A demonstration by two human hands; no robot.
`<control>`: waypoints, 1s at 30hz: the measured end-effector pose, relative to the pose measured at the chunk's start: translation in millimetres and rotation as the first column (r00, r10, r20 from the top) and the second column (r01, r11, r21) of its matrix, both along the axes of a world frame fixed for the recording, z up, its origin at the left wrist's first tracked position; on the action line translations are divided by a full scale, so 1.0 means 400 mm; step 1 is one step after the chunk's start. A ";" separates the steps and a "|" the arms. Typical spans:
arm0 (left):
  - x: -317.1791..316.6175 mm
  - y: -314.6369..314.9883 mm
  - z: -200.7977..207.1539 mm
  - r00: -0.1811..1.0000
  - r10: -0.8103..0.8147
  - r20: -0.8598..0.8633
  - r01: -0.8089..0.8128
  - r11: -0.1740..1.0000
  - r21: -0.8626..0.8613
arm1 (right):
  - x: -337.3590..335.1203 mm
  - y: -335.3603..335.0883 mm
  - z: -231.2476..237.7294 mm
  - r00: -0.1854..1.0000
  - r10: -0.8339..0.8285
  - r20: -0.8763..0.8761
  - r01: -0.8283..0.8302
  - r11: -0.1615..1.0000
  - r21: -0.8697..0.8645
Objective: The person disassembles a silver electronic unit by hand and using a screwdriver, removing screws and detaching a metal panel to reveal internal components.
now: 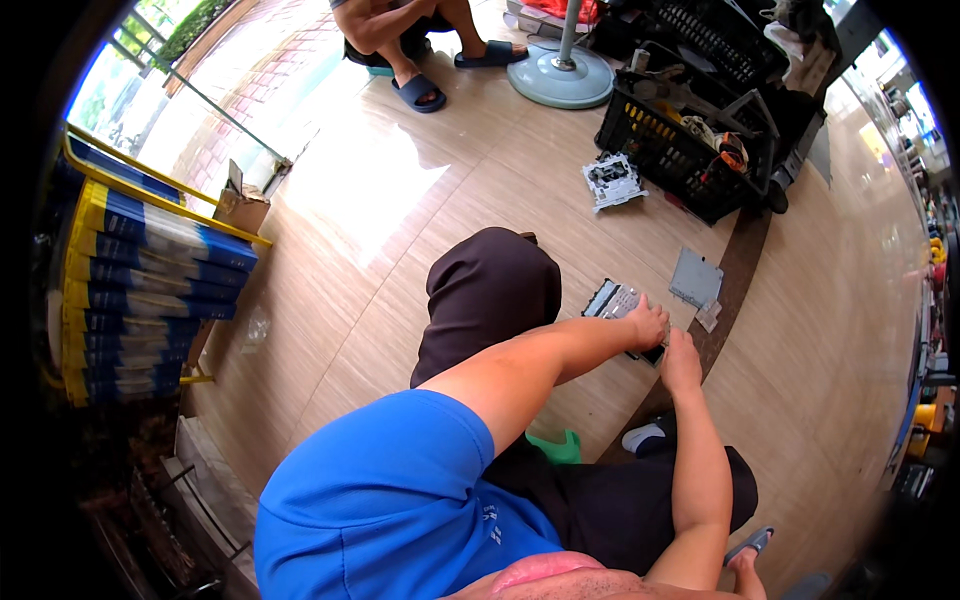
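Observation:
A box-shaped electronic unit [612, 298] with a grey metal top and dark sides is on the floor in front of me, beyond my knees. My left hand [650, 320] lies over its near right part, fingers curled onto it. Close beside it, my right hand [683, 360] is closed in a pinch at the unit's near right corner; whatever it grips is hidden by the fingers. To the right of the unit lies a flat grey metal plate [697, 277], with a small whitish piece [709, 316] at its near edge.
A white plastic-and-metal mechanism [614, 182] lies farther off, beside a black crate [690, 150] full of parts and cables. A round fan base [562, 75] and a seated person's sandalled foot [418, 92] are at the back. Blue-yellow packages [150, 270] fill a rack left.

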State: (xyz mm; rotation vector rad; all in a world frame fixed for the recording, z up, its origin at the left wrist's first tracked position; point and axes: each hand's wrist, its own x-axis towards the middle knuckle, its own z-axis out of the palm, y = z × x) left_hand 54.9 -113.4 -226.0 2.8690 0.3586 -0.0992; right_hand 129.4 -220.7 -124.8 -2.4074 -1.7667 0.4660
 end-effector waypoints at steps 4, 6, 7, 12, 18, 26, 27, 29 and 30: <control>-0.003 0.019 -0.017 0.999 0.011 -0.044 -0.013 0.999 -0.031 | -0.010 0.013 -0.016 0.998 0.053 -0.030 -0.051 0.996 0.074; 0.007 0.044 -0.016 0.998 0.027 -0.057 -0.032 0.996 -0.088 | -0.006 0.030 -0.016 0.995 0.017 -0.099 -0.008 0.996 0.085; -0.008 0.064 -0.023 0.998 0.054 -0.023 -0.055 0.998 -0.043 | -0.020 0.050 -0.005 0.993 0.008 -0.119 0.001 0.997 0.073; 0.008 0.068 0.012 0.998 -0.013 -0.065 0.009 0.999 -0.052 | 0.032 0.038 0.011 0.997 -0.076 -0.022 0.072 0.987 -0.144; -0.006 0.049 0.015 1.000 -0.007 -0.006 0.006 0.995 -0.103 | 0.026 -0.003 -0.005 0.994 0.024 -0.103 -0.015 0.996 0.086; -0.009 0.064 0.028 0.999 -0.004 -0.038 -0.001 0.992 -0.125 | 0.019 0.005 -0.035 0.992 0.026 -0.125 -0.005 0.986 0.164; 0.005 0.057 0.039 0.991 0.000 -0.132 -0.023 0.985 -0.172 | 0.019 -0.003 -0.035 0.994 -0.033 -0.104 0.042 0.995 0.089; 0.015 0.054 0.037 0.992 0.007 -0.124 -0.023 0.991 -0.131 | 0.025 0.002 -0.032 0.995 -0.070 -0.066 0.071 0.997 0.015; 0.021 0.075 0.025 0.996 0.020 -0.090 -0.028 0.995 -0.092 | 0.033 0.017 -0.024 0.998 -0.054 -0.046 0.054 0.998 0.015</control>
